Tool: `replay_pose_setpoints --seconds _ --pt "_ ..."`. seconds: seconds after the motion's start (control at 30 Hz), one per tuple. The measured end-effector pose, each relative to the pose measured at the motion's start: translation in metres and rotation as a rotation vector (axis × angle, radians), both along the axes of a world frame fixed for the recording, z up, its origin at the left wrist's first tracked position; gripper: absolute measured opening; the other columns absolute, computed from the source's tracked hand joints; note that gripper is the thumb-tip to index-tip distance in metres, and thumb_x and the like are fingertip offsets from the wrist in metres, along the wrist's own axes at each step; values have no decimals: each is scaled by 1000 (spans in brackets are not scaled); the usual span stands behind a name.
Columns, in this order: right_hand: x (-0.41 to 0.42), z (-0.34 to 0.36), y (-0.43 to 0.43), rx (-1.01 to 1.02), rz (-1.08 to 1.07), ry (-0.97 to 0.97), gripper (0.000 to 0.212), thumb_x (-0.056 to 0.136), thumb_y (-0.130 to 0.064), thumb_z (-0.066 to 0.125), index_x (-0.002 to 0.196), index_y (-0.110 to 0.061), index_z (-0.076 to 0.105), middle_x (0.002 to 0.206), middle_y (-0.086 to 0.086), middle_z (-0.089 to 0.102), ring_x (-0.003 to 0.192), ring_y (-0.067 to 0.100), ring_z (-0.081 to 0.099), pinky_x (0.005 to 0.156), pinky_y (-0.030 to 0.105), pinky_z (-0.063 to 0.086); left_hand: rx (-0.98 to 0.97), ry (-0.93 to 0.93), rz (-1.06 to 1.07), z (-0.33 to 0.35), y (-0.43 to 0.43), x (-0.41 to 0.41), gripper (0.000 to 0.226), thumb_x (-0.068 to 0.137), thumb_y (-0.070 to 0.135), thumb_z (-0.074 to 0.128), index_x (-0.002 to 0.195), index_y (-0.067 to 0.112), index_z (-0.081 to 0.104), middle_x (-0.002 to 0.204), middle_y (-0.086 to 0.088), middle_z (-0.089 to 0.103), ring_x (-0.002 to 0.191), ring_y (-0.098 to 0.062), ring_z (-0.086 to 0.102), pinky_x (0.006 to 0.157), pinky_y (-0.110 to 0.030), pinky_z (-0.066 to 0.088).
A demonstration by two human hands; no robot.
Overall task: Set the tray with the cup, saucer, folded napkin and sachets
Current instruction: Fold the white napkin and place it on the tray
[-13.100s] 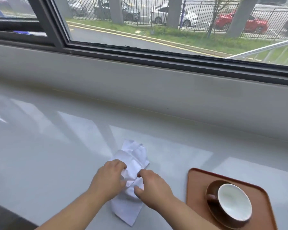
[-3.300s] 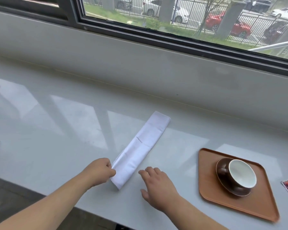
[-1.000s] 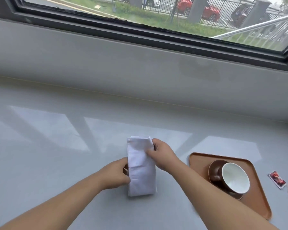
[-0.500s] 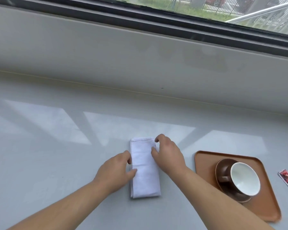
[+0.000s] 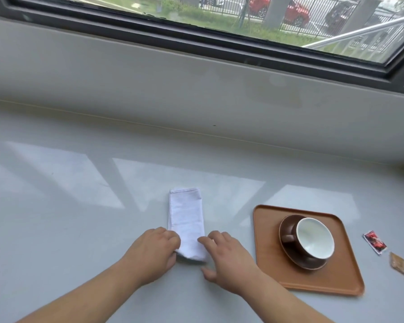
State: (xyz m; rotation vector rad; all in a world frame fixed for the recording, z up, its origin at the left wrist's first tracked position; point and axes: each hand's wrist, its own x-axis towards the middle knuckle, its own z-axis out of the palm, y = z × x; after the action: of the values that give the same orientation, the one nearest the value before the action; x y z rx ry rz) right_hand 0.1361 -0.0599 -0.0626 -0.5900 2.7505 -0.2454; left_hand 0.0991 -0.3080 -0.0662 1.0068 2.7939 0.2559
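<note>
A: Why are both hands at the near end of the napkin (image 5: 186,217)?

B: Likely to lift it. The left hand (image 5: 153,254) curls round the near left corner, seemingly pinching it; the right hand (image 5: 226,256) lies loosely open, fingertips touching the right edge, gripping nothing.

A: And the rest?

B: The cup (image 5: 314,237) sits on its saucer (image 5: 289,250), toward the far side of the tray (image 5: 266,241). Two sachets (image 5: 374,242) lie on the table (image 5: 79,217) just right of the tray.

A: Room for the napkin?

B: The tray's near strip and left edge look bare, and the table between is open.
</note>
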Motion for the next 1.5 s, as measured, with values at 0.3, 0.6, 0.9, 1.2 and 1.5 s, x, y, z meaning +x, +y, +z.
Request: replay_pose_setpoints --seconds 0.3,0.6,0.9,1.2,1.5 --pt "25 9 0 -51 70 58 40 83 -30 57 123 -27 60 134 4 54 124 27 48 98 37 45 159 -380 321 33 -3 50 26 87 51 42 105 37 55 93 13 60 83 -6 56 76 -34 53" --pt "15 25 -10 -360 -226 -205 16 91 -28 52 97 -28 67 101 -11 69 95 11 58 81 36 53 282 -741 514 35 -14 51 52 63 61 77 109 52 56 104 28 60 89 5 61 65 -18 49" --pt "-29 15 -20 -417 -491 -336 24 94 -43 48 91 -23 59 82 3 65 67 19 57 64 43 50 509 -813 700 13 -11 14 8 85 47 65 91 43 70 84 5 76 72 -12 73 73 -37 58" --pt "-70 -2 -27 -331 -568 -333 24 98 -43 52 88 -21 53 80 -6 59 71 13 54 56 29 38 253 -618 704 -5 -6 -38 18 87 55 65 81 38 59 81 13 71 69 -4 67 57 -29 47" --pt "-90 -11 -33 -222 -607 -350 34 106 -48 36 84 -24 46 89 1 61 83 22 53 67 34 36 128 -523 632 -19 -8 -67 39 84 66 58 75 28 52 73 11 65 68 -6 60 54 -31 41"
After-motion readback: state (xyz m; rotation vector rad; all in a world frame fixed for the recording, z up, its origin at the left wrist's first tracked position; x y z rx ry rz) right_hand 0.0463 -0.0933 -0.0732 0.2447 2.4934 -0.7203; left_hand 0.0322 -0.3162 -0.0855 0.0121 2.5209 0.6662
